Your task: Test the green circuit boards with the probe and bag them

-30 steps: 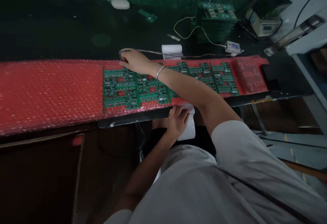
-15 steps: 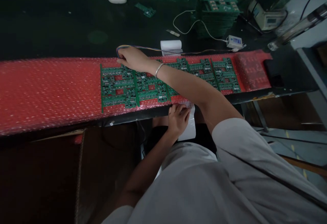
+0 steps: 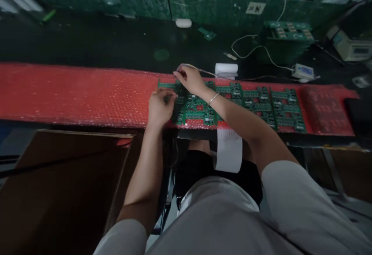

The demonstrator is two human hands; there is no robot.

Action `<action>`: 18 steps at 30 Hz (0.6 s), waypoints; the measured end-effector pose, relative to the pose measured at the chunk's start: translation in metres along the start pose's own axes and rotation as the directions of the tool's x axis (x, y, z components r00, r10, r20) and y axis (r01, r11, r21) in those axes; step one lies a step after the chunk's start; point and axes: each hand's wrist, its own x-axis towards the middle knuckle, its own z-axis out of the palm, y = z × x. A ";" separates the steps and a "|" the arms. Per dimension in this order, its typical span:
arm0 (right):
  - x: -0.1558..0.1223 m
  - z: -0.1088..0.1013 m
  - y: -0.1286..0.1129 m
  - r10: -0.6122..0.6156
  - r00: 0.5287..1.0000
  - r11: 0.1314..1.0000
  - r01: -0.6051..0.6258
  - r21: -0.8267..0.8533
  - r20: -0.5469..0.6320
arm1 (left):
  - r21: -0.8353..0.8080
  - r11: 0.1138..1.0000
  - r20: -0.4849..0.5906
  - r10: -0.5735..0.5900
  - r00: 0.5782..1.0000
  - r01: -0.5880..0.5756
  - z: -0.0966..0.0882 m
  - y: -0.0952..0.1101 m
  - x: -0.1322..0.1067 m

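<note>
A row of green circuit boards (image 3: 258,102) lies on a red bubble wrap strip (image 3: 72,92) along the bench. My left hand (image 3: 159,107) rests on the leftmost circuit board (image 3: 167,86), fingers curled over it. My right hand (image 3: 188,80), with a bracelet on the wrist, reaches over the boards to their far edge and pinches a thin multi-coloured wire (image 3: 203,70) that runs off to the right. A white paper strip (image 3: 229,150) hangs over the near bench edge above my lap.
Behind the wrap are a white paper roll (image 3: 226,69), a small white device (image 3: 302,71) on a cable, a stack of green boards (image 3: 287,34) and a white oval object (image 3: 183,23). An open cardboard box (image 3: 58,177) stands at the lower left.
My left hand left the paper strip at the bench edge and moved up onto the leftmost board. My right hand stays at the far edge with the wire. The view shifted left.
</note>
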 end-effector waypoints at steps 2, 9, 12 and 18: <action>-0.003 0.006 0.000 0.031 0.999 0.999 -0.031 0.037 -0.019 | 0.036 0.999 0.067 -0.013 0.998 0.011 -0.004 -0.021 0.027; -0.009 0.009 -0.003 0.071 0.997 0.991 -0.066 0.117 -0.043 | 0.139 0.990 0.187 0.004 0.982 -0.031 0.013 -0.036 0.057; -0.009 0.009 -0.002 0.064 0.997 0.990 -0.057 0.131 -0.049 | 0.188 0.982 0.187 -0.006 0.982 -0.030 0.017 -0.037 0.060; -0.009 0.012 0.001 0.052 0.997 0.989 -0.043 0.142 -0.060 | 0.220 0.975 0.163 -0.035 0.986 -0.002 0.025 -0.043 0.062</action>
